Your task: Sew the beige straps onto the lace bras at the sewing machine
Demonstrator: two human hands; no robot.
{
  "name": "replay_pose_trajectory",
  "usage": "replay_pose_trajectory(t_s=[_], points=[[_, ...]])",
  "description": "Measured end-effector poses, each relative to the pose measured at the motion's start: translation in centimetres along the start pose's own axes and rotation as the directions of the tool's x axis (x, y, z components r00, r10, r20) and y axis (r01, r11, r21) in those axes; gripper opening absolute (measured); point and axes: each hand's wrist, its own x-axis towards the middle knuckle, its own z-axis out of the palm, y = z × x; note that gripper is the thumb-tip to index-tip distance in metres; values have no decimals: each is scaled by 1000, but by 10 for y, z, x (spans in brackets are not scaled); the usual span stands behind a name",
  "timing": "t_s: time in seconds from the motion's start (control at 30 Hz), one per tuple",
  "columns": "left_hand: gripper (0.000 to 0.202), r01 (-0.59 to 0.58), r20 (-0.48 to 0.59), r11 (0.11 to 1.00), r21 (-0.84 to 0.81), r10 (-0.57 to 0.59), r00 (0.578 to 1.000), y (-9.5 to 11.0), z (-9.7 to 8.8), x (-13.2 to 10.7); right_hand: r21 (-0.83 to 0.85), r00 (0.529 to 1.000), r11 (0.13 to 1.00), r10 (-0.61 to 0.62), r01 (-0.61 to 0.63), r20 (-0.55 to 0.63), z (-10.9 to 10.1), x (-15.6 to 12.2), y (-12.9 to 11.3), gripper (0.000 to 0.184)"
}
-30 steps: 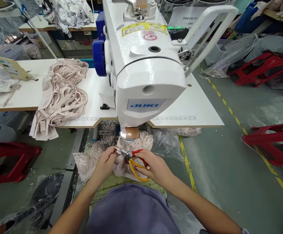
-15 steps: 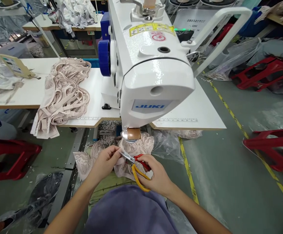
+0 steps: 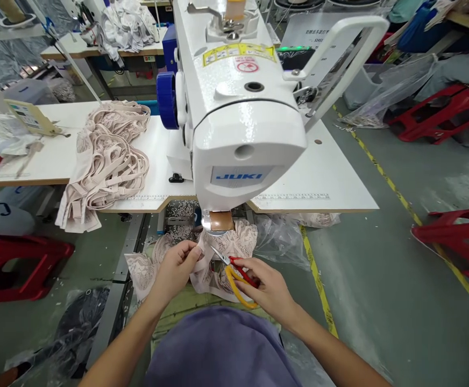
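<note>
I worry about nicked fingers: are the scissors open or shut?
The scissors look shut, or nearly: the blades show as one narrow point. The right hand holds them, tip apart from the left hand.

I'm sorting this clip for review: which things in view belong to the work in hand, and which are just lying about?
In use:
- scissors, in the right hand
- beige fabric, pinched in the left hand
- probably the sewing machine; perhaps the beige garment pile

Apparently just lying about:
- red stool, far left
- white cloth heap, table behind
</note>
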Motion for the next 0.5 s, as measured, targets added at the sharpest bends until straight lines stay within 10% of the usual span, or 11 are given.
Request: replay_pose_trajectory(t_s=[0.23,0.4,0.5], points=[[26,-148,-119,938,312,193,974,-13,-11,2,-222,989,964,150,-149,-11,-48,7,45,34],[27,-231,17,878,419,247,969,-11,-16,10,-397,911,856,179,-330,-371,-112,86,91,39],[30,-288,129,847,447,258,958,-3,-23,15,-548,935,780,132,-302,-328,-144,135,110,35]])
